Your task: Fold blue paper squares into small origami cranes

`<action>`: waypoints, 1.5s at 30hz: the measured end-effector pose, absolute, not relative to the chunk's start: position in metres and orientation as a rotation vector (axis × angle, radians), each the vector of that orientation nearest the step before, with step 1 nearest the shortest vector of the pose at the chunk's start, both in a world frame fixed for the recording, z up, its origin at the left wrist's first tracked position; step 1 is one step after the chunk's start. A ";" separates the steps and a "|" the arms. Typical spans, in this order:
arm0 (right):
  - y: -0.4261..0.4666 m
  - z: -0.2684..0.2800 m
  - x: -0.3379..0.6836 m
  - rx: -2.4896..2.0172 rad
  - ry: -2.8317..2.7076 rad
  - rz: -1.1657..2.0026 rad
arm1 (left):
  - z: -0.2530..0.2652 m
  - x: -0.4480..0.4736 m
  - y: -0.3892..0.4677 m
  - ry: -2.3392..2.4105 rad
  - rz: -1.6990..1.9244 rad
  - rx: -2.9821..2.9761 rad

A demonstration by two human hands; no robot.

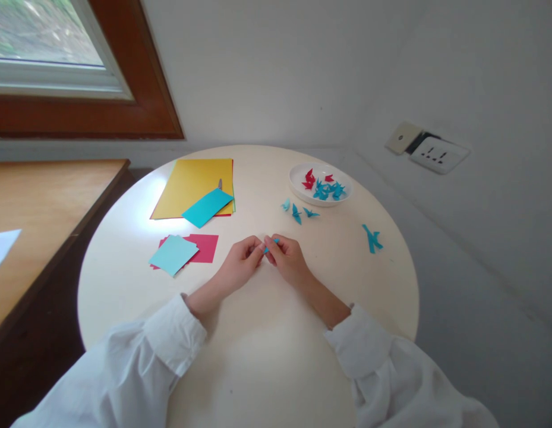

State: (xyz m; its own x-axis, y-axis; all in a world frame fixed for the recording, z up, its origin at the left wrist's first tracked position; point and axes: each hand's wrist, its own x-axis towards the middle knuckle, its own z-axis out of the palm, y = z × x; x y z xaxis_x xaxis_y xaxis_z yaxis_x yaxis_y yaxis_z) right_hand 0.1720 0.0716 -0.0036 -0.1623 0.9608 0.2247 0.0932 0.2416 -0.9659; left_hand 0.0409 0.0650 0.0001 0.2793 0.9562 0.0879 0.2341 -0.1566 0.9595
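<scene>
Between my two hands, over the middle of the round table, is a small folded piece of blue paper. My left hand pinches it from the left, and my right hand pinches it from the right. The fingers cover most of the paper, so its folded shape cannot be made out. Just beyond my right hand lie a blue paper crane, another blue crane and a pale one. Left of my hands are pale blue paper squares on top of pink squares.
A white plate at the back right holds several red and blue folded cranes. Blue paper strips lie near the right edge. Yellow sheets, a blue rectangle and partly covered scissors are at the back left. Walls border the table.
</scene>
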 end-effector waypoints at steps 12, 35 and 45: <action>0.071 -0.005 0.172 -1.079 -1.493 1.032 | 0.001 0.043 0.063 1.176 1.003 1.644; 0.072 -0.004 0.174 -1.110 -1.486 1.033 | 0.003 0.040 0.062 1.082 1.231 1.651; 0.073 -0.004 0.174 -1.078 -1.410 1.128 | -0.003 0.036 0.065 1.114 1.215 1.729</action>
State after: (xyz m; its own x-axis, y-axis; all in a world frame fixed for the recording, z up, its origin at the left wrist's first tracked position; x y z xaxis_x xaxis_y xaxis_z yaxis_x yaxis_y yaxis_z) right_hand 0.1742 0.0729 -0.0041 -0.1115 0.9803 0.1632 0.0562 0.1702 -0.9838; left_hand 0.0360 0.0649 -0.0033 0.1767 0.9315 0.3179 0.2363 -0.3536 0.9050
